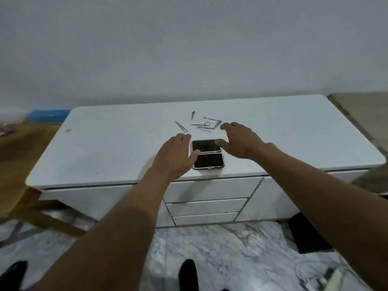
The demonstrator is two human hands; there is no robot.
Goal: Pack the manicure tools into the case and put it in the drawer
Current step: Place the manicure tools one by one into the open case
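A dark manicure case (207, 154) with a silver rim lies opened flat near the front edge of the white desk (105, 148), its two halves one behind the other. Behind it lie several loose metal tools: small scissors (206, 124), tweezers (181, 126), a short tool (193, 114) and thin picks. My left hand (175, 157) hovers at the case's left side, fingers spread, thumb over the hinge. My right hand (239, 141) reaches over the case's right side with fingers spread, thumb near the far half. Neither hand holds anything.
Three shut drawers (207, 206) stack under the desk's middle, with a wider panel on each side. A blue box (49, 115) sits far left by the wall. A wooden surface (365, 110) adjoins the desk on the right. Marble floor, my shoes and cables lie below.
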